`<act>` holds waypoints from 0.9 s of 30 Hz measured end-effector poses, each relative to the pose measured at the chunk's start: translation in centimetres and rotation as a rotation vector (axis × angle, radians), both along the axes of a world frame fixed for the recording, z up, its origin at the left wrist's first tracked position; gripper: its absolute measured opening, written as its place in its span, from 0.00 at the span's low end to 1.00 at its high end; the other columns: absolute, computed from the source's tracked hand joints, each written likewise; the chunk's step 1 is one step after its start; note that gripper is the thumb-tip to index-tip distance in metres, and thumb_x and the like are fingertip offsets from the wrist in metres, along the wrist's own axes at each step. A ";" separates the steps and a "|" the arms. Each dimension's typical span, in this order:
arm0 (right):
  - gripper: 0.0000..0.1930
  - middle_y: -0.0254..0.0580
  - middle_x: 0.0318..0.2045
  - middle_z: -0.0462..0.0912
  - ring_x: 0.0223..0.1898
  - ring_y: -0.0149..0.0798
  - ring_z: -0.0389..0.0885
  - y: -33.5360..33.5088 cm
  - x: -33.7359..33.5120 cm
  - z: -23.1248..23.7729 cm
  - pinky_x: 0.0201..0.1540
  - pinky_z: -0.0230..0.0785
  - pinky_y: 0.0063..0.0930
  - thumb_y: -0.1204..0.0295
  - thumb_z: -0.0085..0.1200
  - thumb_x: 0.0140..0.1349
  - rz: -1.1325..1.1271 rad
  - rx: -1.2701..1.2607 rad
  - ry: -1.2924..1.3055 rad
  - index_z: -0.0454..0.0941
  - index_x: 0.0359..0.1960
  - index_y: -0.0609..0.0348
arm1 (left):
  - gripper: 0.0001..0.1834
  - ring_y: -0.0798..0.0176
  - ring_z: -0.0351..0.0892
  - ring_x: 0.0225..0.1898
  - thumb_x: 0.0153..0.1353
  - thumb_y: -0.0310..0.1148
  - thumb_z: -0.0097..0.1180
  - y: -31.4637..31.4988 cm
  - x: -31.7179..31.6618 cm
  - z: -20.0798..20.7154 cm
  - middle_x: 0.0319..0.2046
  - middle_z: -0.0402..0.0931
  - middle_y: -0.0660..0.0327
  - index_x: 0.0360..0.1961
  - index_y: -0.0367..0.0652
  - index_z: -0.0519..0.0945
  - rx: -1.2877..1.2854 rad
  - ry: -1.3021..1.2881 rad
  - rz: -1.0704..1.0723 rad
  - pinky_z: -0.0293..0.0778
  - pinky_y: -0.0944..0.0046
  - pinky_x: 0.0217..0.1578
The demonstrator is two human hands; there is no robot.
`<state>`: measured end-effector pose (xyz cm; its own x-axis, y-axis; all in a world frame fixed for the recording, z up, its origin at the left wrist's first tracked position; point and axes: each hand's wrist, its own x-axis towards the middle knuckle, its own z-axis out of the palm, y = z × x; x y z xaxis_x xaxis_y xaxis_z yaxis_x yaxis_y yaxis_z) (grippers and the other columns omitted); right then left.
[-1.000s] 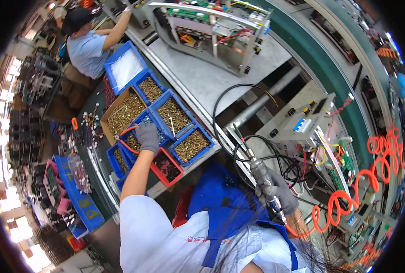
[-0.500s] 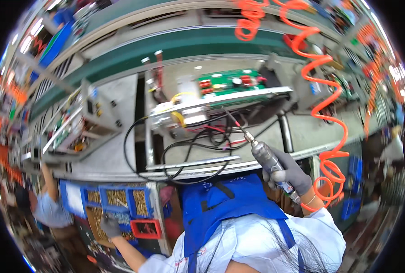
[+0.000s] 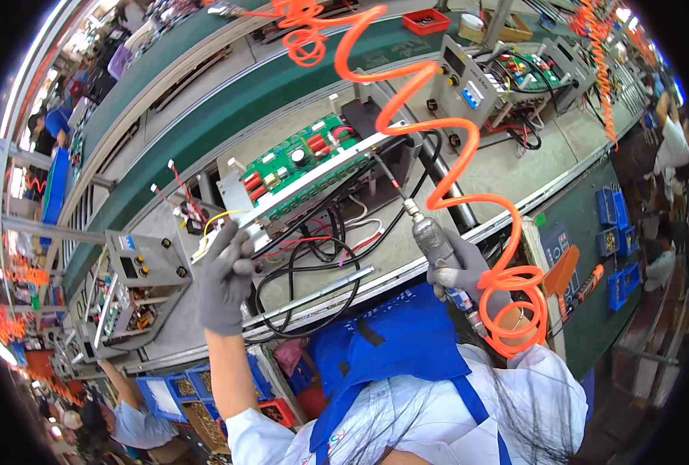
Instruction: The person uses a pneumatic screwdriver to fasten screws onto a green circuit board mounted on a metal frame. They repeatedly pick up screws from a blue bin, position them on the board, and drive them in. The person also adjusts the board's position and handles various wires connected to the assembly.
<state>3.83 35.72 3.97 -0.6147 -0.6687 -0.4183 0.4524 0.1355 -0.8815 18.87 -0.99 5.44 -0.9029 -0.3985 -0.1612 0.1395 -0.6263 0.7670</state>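
Observation:
My right hand [image 3: 468, 271], in a grey glove, is wrapped around an air screwdriver [image 3: 435, 242]. Its long bit points up and left, with the tip close to the metal rail of an open chassis [image 3: 321, 167]. A green circuit board [image 3: 294, 159] with red and black parts sits in that chassis. My left hand [image 3: 226, 283], also gloved, is raised at the chassis's left end beside a yellow wire. Its fingers are curled together; whatever they hold is too small or hidden to make out. Black cables [image 3: 302, 267] loop below the board.
An orange coiled air hose [image 3: 468, 139] hangs across the right side. Other open metal units stand left [image 3: 147, 267] and right [image 3: 468, 89]. Blue bins [image 3: 182, 385] of small fasteners and a red tray [image 3: 278, 411] lie lower left. A co-worker [image 3: 139, 422] is at far left.
My left hand has risen from the fastener bins to the left end of the chassis. My right hand still grips the screwdriver. The view has shifted and turned toward the right.

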 end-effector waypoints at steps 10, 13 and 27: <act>0.39 0.42 0.26 0.75 0.22 0.35 0.80 0.1 -1.2 -1.5 0.23 0.74 0.30 0.65 0.63 0.46 0.026 -0.069 -0.017 0.62 0.60 0.65 | 0.21 0.69 0.79 0.36 0.68 0.25 0.48 3.8 -19.3 1.2 0.43 0.79 0.52 0.60 0.25 0.68 -0.387 -0.186 -0.342 0.74 0.78 0.29; 0.39 0.41 0.26 0.75 0.22 0.35 0.81 0.0 -1.2 -1.2 0.24 0.74 0.29 0.63 0.63 0.46 -0.014 -0.096 -0.048 0.62 0.61 0.64 | 0.16 0.73 0.74 0.29 0.66 0.26 0.51 4.2 -21.8 0.9 0.41 0.81 0.56 0.53 0.34 0.79 -0.741 -0.328 -0.437 0.70 0.75 0.30; 0.38 0.39 0.29 0.78 0.29 0.37 0.79 -1.2 -0.8 -3.7 0.34 0.71 0.31 0.64 0.66 0.44 -0.027 0.099 0.314 0.67 0.60 0.60 | 0.13 0.58 0.77 0.34 0.53 0.32 0.64 3.2 -25.1 -3.3 0.32 0.78 0.55 0.41 0.42 0.86 -1.278 -0.060 -0.493 0.71 0.60 0.39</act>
<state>2.98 34.49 0.32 -0.7412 -0.6158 -0.2673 0.1649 0.2191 -0.9617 -6.21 2.18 2.14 -0.9978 0.0602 0.0291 0.0572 0.5405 0.8394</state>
